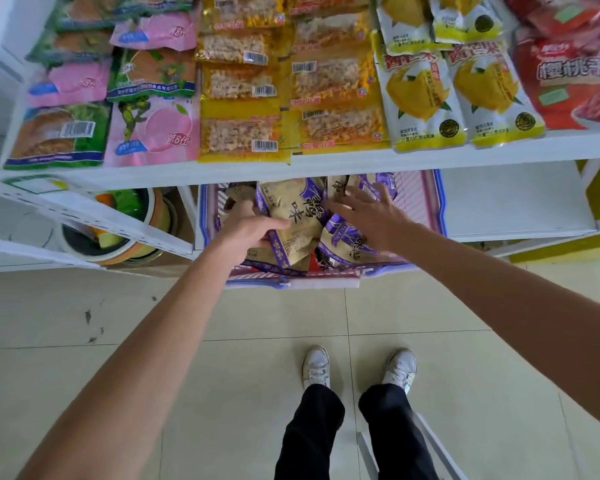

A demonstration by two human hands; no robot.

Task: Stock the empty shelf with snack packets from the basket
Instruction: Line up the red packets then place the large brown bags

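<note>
Head view, looking down: across the top of the frame a white upper shelf [326, 166] is already full of bright packets. Below it, at centre, a pink-and-purple slatted plastic basket [424, 202] sits on the cream tiled floor [257, 323], heaped with snack packets. The left hand [251, 232] curls its thumb and fingers round the lower left edge of the top tan-and-purple foil snack packet [296, 211], whose long axis runs up and down the frame, tilted a little. The right hand [373, 220] lies just beside it with fingers spread flat over the neighbouring packets, gripping nothing. To the right of the basket, the bare white lower shelf [516, 202] waits. The gripped packet likely has to travel rightward past the right hand, which is the nearer hand to that shelf.
</note>
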